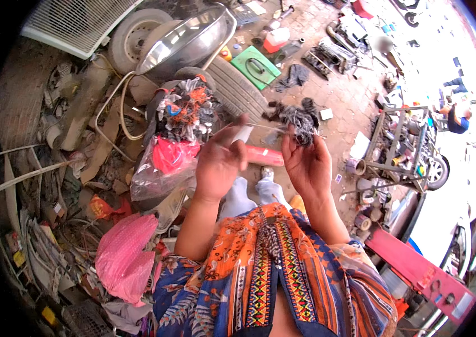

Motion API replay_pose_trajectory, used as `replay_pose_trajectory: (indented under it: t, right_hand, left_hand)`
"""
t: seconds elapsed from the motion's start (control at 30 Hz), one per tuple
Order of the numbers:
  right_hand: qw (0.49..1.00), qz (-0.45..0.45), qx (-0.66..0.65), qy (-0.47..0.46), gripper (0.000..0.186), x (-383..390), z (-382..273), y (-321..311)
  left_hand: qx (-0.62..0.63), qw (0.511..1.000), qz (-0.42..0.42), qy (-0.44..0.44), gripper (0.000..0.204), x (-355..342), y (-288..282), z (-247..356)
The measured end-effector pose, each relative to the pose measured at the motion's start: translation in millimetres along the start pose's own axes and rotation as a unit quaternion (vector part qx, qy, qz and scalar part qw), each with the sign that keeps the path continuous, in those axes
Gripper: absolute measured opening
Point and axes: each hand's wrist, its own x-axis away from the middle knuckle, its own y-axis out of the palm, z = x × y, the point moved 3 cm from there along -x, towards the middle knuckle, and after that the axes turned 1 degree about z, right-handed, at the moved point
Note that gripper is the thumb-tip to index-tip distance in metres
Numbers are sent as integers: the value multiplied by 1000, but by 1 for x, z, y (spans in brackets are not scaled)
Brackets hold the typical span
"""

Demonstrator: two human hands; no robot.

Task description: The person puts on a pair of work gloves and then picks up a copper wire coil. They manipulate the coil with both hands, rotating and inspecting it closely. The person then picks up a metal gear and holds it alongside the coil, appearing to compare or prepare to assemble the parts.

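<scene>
My right hand (308, 165) pinches a tangled bundle of black and grey yarn (303, 126) in its fingertips, raised in front of me. A thin pale thread (269, 128) stretches from that bundle toward my left hand (219, 160), whose fingers are curled and pinch its end. A whitish, blurred piece (243, 133) shows by the left fingers; what it is I cannot tell. Beside the left hand stands a clear plastic bag (143, 177) with grey and orange yarn scraps (193, 104) and a bright red-pink bag (174, 154) at its top. Below both hands lies a red cylinder (263, 156).
A tire (237, 90) and a steel wheelbarrow (187, 42) stand ahead left. Left of me lies piled scrap (52, 253) with a pink bag (125, 258). On the right are a cluttered metal cart (398, 143) and a red beam (420, 272). Another person (458, 121) is farther right.
</scene>
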Motion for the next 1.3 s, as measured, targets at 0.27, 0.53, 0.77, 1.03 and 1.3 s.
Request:
replay_pose_trajectory:
  t: [0.27,0.53,0.77,1.03,1.3]
  right_hand:
    - [800,11,593,-97,32,27,12,-20]
    - [394,-182,901,20,15,44,40,-1]
    - [668,-121,719,152,12,35,38,-7]
    - [821,40,544,170,19,23,47,-15]
    - [851,232,461,-100,31,-17,-62,-17]
  left_hand:
    - [-755,649,-81,46,22,36,37,15]
    - [-793,579,-187,-9,10,71,35,21]
    - [-704,680,-174,-108,13,67,21,29]
    - [-628,761,-87,-138,17,73,7,31]
    - [-643,743,44,-177,25,93,-24,72]
